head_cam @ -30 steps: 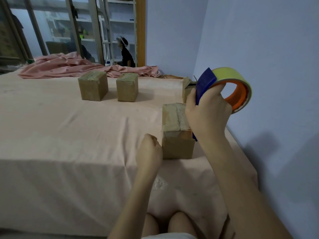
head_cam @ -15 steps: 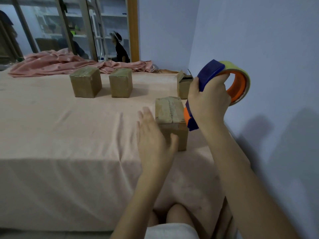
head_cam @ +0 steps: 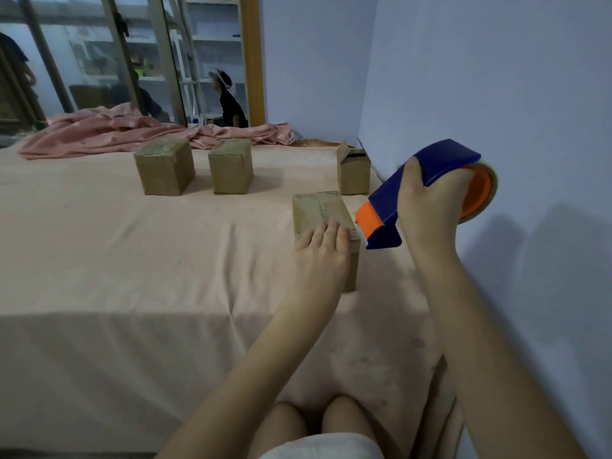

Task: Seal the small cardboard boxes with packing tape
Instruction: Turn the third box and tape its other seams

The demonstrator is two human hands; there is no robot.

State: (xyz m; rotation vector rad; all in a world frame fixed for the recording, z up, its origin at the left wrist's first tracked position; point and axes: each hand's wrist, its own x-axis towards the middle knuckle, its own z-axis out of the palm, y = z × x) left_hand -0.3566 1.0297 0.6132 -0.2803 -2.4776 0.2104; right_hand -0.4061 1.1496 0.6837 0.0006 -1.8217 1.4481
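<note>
A small cardboard box (head_cam: 319,208) with tape across its top stands near the table's right side. My left hand (head_cam: 321,251) lies flat on its near top edge, fingers straight. My right hand (head_cam: 430,200) grips a blue and orange tape dispenser (head_cam: 424,190) holding a yellowish roll, raised just right of the box, its orange tip close to the box's right edge. Two closed boxes (head_cam: 164,167) (head_cam: 230,166) stand farther back on the left. Another box (head_cam: 353,168) with a raised flap stands behind the near one.
The table wears a peach cloth (head_cam: 132,260); its front edge drops away below my arms. A crumpled pink fabric (head_cam: 116,134) lies along the back. A lilac wall (head_cam: 496,94) runs close on the right. My knees (head_cam: 318,422) show at the bottom.
My left hand went from a fist beside the box to lying flat on its top. The tape dispenser swung down and left towards the box's right edge.
</note>
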